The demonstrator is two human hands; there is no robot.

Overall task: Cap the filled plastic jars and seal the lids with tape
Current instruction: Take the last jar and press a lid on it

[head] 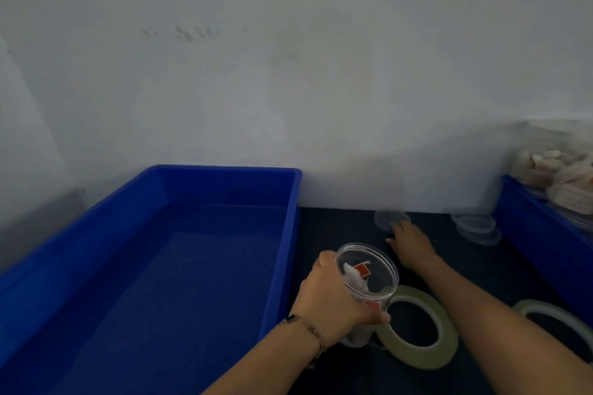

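Note:
My left hand (333, 295) grips an open clear plastic jar (369, 276) that stands on the dark table, with white pieces and a red-labelled packet inside. My right hand (410, 242) lies palm down farther back, its fingertips touching a clear round lid (386, 218) that lies flat near the wall. A roll of clear tape (420, 329) lies flat just right of the jar. A second tape roll (555, 317) lies at the right, partly cut off by the frame.
A large empty blue tub (282, 266) fills the left half of the table. A stack of clear lids (478, 228) lies at the back right. Beside it stands another blue tub (539, 240) piled with whitish bagged goods. A white wall rises behind.

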